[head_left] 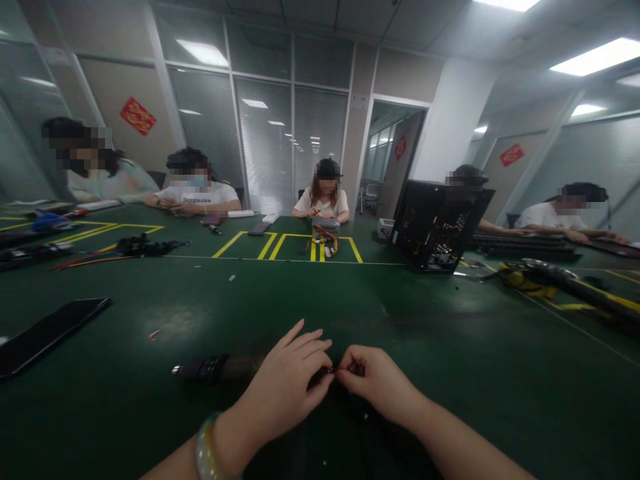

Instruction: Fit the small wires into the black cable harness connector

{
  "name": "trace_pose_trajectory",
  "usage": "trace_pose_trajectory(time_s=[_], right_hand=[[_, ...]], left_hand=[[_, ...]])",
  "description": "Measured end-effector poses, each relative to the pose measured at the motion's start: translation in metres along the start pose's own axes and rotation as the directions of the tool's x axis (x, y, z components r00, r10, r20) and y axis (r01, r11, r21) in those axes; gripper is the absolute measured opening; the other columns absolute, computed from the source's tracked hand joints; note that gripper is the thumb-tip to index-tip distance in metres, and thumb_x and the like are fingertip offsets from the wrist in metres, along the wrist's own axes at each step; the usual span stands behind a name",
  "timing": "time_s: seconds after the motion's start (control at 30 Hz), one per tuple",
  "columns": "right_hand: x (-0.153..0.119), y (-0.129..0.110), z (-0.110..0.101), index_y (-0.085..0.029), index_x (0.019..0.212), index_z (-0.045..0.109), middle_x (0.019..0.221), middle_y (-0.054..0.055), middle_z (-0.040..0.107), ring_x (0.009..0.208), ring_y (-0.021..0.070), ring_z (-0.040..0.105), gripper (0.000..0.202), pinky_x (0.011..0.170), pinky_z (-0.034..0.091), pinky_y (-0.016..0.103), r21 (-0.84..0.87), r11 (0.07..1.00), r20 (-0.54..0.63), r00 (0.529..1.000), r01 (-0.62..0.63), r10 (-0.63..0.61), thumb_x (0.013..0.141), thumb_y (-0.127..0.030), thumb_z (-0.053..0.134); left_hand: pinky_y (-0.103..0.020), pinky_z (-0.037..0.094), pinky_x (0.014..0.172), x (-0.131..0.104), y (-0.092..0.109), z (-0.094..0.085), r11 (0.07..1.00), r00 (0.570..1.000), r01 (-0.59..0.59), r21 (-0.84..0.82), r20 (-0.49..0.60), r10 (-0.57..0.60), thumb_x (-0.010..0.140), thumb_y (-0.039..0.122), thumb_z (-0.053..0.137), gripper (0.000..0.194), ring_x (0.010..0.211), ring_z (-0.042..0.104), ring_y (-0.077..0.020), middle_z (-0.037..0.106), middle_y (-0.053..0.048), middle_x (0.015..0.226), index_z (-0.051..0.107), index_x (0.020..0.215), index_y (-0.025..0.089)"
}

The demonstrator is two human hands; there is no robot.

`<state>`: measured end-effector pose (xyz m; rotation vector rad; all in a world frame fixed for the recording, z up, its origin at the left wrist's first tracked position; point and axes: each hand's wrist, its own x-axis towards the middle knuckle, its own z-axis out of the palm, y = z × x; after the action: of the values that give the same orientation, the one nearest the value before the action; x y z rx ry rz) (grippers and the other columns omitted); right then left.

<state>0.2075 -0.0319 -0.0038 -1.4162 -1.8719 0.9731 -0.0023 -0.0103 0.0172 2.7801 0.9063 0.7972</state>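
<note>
Head view: my left hand (293,373) and right hand (380,383) together pinch a small dark piece (335,368), beside a dark cylinder (215,369) on green table (525,380).

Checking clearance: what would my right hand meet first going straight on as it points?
Likely your left hand, at its fingertips, just ahead of the right hand; exact depth is unclear.

Set at head height, facing forward and down across the table (425,320); close to the left hand (293,373) at six o'clock and right hand (377,383) at five, reaching to the far glass wall (265,147) at eleven.
</note>
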Motion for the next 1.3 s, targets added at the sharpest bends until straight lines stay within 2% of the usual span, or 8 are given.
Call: trace_pose_trajectory(time_s=[0.43, 0.6, 0.7, 0.8, 0.9, 0.97, 1.13, 1.3], right_hand=[[0.000, 0.004, -0.001, -0.017, 0.085, 0.065, 0.070, -0.002, 0.064, 0.061, 0.0107, 0.058, 0.007, 0.053, 0.039, 0.017, 0.086, 0.995, 0.042, 0.998, -0.044, 0.041, 0.084, -0.023, 0.063], [0.002, 0.003, 0.001, -0.017, 0.081, 0.066, 0.066, -0.003, 0.063, 0.060, 0.0108, 0.057, 0.007, 0.054, 0.038, 0.018, 0.075, 0.996, 0.030, 0.999, -0.042, 0.040, 0.083, -0.023, 0.064], [0.000, 0.000, 0.001, -0.017, 0.084, 0.066, 0.068, -0.002, 0.064, 0.062, 0.0110, 0.058, 0.008, 0.055, 0.039, 0.017, 0.096, 0.993, 0.062, 0.996, -0.068, 0.062, 0.085, -0.024, 0.063], [-0.003, -0.002, -0.002, -0.017, 0.089, 0.066, 0.071, -0.001, 0.067, 0.064, 0.0119, 0.060, 0.010, 0.057, 0.041, 0.018, 0.094, 0.988, 0.104, 0.989, -0.119, 0.109, 0.086, -0.026, 0.061], [-0.004, -0.004, -0.005, -0.018, 0.085, 0.067, 0.070, 0.000, 0.068, 0.060, 0.0115, 0.058, 0.013, 0.054, 0.038, 0.018, 0.018, 0.988, 0.121, 0.981, -0.152, 0.149, 0.087, -0.029, 0.060], [-0.004, -0.004, -0.005, -0.018, 0.082, 0.066, 0.068, -0.001, 0.067, 0.058, 0.0108, 0.055, 0.015, 0.052, 0.037, 0.018, 0.009, 0.988, 0.106, 0.983, -0.154, 0.152, 0.087, -0.030, 0.060], [0.001, 0.003, 0.005, -0.017, 0.079, 0.062, 0.062, -0.003, 0.060, 0.055, 0.0097, 0.052, 0.017, 0.052, 0.037, 0.017, 0.154, 0.978, 0.023, 0.990, -0.140, 0.138, 0.088, -0.031, 0.059], [0.002, 0.006, 0.008, -0.017, 0.080, 0.063, 0.061, -0.004, 0.056, 0.053, 0.0094, 0.051, 0.018, 0.048, 0.035, 0.017, 0.129, 0.983, 0.028, 0.991, -0.134, 0.131, 0.088, -0.032, 0.059]], left_hand=[[-0.051, 0.026, 0.111, -0.002, -0.004, 0.005, 1.000, 1.000, 0.013, -0.008, 0.028, -0.013, 0.089, 0.018, 0.053, 0.014, 0.117, 0.055, -0.0217, 0.064, -0.001, 0.119, 0.062, 0.098, 0.023], [-0.039, 0.045, 0.088, -0.002, -0.002, 0.006, 0.998, 0.993, 0.046, -0.038, 0.113, -0.042, 0.087, 0.017, 0.058, 0.015, 0.096, 0.060, -0.0205, 0.066, 0.001, 0.102, 0.060, 0.099, 0.025], [-0.034, 0.045, 0.078, -0.001, 0.000, 0.005, 0.996, 0.989, 0.085, -0.040, 0.122, -0.080, 0.088, 0.017, 0.058, 0.009, 0.087, 0.059, -0.0188, 0.064, 0.001, 0.092, 0.060, 0.093, 0.023], [-0.032, 0.044, 0.077, -0.001, 0.001, 0.006, 0.993, 0.990, 0.104, -0.048, 0.105, -0.098, 0.088, 0.017, 0.057, 0.008, 0.086, 0.058, -0.0184, 0.064, 0.001, 0.092, 0.060, 0.093, 0.023], [-0.032, 0.043, 0.078, -0.001, 0.002, 0.007, 0.991, 0.988, 0.125, -0.049, 0.097, -0.120, 0.088, 0.019, 0.057, 0.008, 0.086, 0.058, -0.0186, 0.063, 0.001, 0.092, 0.060, 0.094, 0.023], [-0.033, 0.043, 0.078, -0.001, 0.002, 0.007, 0.989, 0.986, 0.139, -0.043, 0.098, -0.134, 0.087, 0.019, 0.058, 0.008, 0.086, 0.058, -0.0186, 0.063, 0.001, 0.091, 0.060, 0.094, 0.023], [-0.031, 0.043, 0.076, -0.001, 0.002, 0.009, 0.988, 0.984, 0.155, -0.017, 0.087, -0.153, 0.087, 0.020, 0.057, 0.006, 0.083, 0.057, -0.0183, 0.062, 0.000, 0.089, 0.059, 0.092, 0.022], [-0.033, 0.042, 0.076, -0.001, 0.002, 0.009, 0.988, 0.985, 0.154, -0.026, 0.082, -0.151, 0.087, 0.019, 0.057, 0.006, 0.084, 0.057, -0.0191, 0.062, 0.000, 0.089, 0.058, 0.092, 0.022]])
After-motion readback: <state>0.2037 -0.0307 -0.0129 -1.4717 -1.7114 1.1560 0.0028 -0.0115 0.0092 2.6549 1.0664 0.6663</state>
